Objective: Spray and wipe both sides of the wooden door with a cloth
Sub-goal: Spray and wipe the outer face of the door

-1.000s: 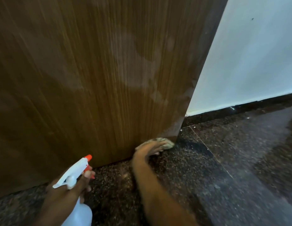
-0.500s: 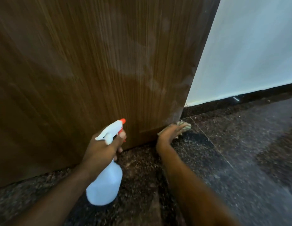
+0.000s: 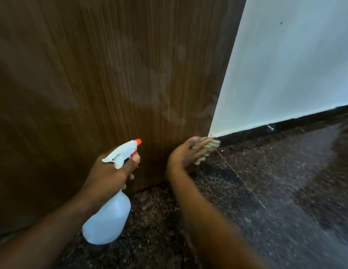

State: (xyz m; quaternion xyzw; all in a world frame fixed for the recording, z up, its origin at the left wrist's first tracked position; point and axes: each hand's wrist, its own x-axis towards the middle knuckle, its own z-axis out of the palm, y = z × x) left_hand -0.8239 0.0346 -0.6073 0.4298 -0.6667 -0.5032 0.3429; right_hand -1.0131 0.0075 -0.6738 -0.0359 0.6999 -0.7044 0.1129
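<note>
Filling the left and centre, the door [image 3: 103, 70] stood as a broad, stiff brown panel with pale hazy patches, its bottom edge just above the floor [image 3: 266, 181]. Low at left, the left hand [image 3: 111, 171] curled round the neck of the bottle [image 3: 108, 220], one finger at the trigger, nozzle towards the door. The bottle looked like light plastic, best held at that neck. Right of it, the right hand [image 3: 184, 154], fingers fairly straight, pressed the cloth [image 3: 208, 146] against the door's lower corner. The cloth seemed soft and bunched, likely to slip unless kept under a flat palm. Farthest right rose the wall [image 3: 285, 74].
</note>
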